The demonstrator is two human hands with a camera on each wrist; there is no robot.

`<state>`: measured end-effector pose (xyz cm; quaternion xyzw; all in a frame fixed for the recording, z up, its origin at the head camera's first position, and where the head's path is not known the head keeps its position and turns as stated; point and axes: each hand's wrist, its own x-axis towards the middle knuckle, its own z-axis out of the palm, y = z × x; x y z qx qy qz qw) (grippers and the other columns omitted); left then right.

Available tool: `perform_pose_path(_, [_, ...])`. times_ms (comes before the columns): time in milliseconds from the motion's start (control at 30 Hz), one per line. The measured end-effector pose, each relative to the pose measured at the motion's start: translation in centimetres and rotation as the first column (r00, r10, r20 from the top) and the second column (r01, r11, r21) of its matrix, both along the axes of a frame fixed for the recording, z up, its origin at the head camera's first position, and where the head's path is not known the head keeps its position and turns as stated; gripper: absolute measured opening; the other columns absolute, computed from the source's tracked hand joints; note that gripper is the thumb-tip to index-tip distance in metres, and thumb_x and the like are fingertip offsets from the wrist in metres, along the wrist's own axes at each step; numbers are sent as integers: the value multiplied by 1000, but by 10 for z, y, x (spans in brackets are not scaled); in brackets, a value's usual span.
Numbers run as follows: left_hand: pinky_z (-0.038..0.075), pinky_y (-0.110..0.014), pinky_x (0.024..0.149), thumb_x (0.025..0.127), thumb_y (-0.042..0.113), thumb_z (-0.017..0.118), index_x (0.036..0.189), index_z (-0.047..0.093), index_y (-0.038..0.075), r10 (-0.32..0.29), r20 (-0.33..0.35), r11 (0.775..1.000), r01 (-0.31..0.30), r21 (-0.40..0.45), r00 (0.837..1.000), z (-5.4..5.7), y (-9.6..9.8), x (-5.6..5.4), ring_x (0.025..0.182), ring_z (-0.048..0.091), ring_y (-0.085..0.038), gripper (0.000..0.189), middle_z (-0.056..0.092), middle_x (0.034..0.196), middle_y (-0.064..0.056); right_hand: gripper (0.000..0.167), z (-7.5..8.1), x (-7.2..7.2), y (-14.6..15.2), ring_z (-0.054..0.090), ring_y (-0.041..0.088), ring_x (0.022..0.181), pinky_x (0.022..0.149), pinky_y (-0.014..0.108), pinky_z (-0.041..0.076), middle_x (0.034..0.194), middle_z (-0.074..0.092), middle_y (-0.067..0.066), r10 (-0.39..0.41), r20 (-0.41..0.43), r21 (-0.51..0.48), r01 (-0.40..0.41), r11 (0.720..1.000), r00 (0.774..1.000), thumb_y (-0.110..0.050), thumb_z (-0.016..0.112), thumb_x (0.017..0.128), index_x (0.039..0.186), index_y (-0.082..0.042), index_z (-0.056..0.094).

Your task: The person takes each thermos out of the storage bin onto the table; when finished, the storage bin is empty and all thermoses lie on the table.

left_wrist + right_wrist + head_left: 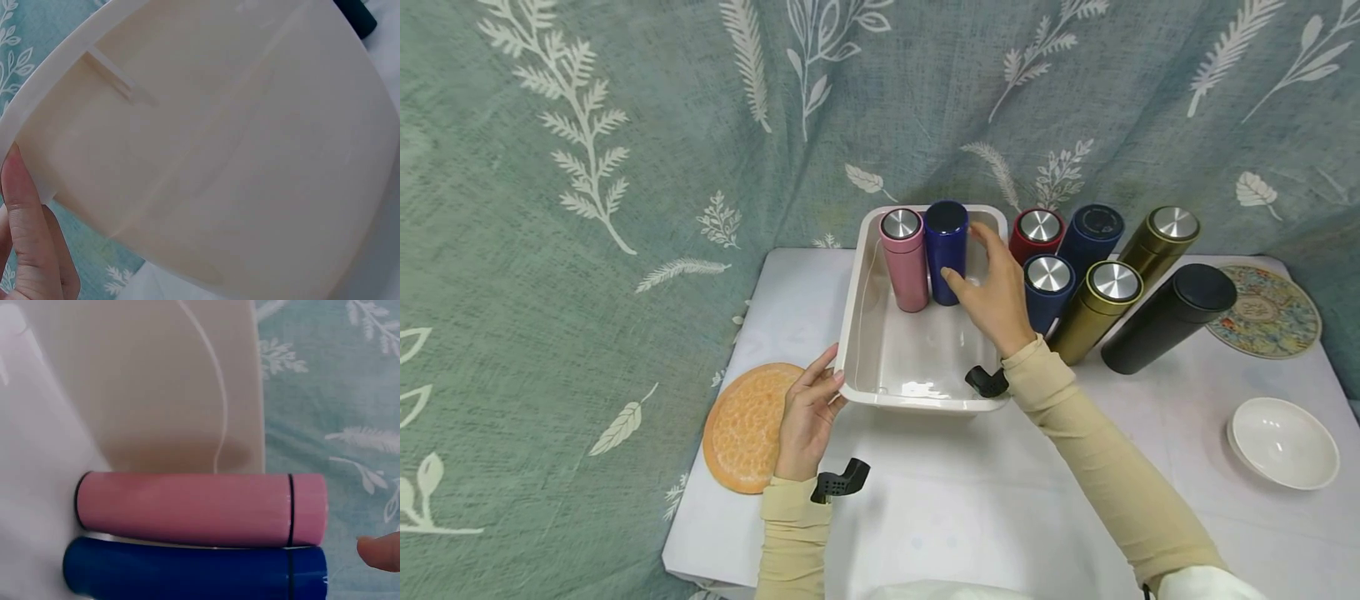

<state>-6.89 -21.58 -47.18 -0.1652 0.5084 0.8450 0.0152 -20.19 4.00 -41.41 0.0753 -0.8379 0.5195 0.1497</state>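
A white plastic tub (pixel 919 367) holds a pink flask (pixel 904 267) and a glossy blue flask (pixel 946 250) standing side by side in its far part. My right hand (pixel 998 296) reaches over the tub's right side, fingers spread about the blue flask. The thumb overlaps that flask's front. In the right wrist view one fingertip (pixel 380 551) sits apart from the blue cap; the other fingers are out of frame. My left hand (pixel 808 408) touches the tub's near left corner from outside, its fingers fairly straight. One finger (pixel 28 225) meets the underside of the rim.
Right of the tub stand several flasks: red (pixel 1037 237), dark blue (pixel 1047 296), gold (pixel 1093 312) and a larger black one (pixel 1172 317). A patterned round mat (pixel 1270 321) and white bowls (pixel 1285 442) lie farther right. An orange round mat (pixel 741 433) lies on the left.
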Motion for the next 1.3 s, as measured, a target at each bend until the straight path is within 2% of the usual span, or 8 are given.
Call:
perform_pose_path(533, [58,-22,77,97,-6,52,148,47,2,-4,10,1000,4,5,1000,-1,-1,-1,95,67,-11,52,67,97,1,72,-6,-21,0,53,33,136,114,48,42,142,58,18,-24,53,23,23,999,998,-18,80,83,147,-9,47])
perform_pose_path(867, [58,-22,78,97,-6,52,148,46,0,0,-4,1000,0,-1,1000,-1,-1,0,94,67,-10,52,67,99,1,67,-10,-29,-4,53,32,135,113,49,42,141,59,15,-1,47,42,-1,999,999,-19,81,83,142,-12,51])
perform_pose_path(1300, [58,-23,78,97,-7,51,148,46,2,-2,7,1000,2,7,1000,-2,0,-1,94,67,-11,52,65,97,2,74,-13,-41,-11,51,34,134,115,49,40,143,55,17,-15,83,52,11,999,996,-21,80,84,147,-5,45])
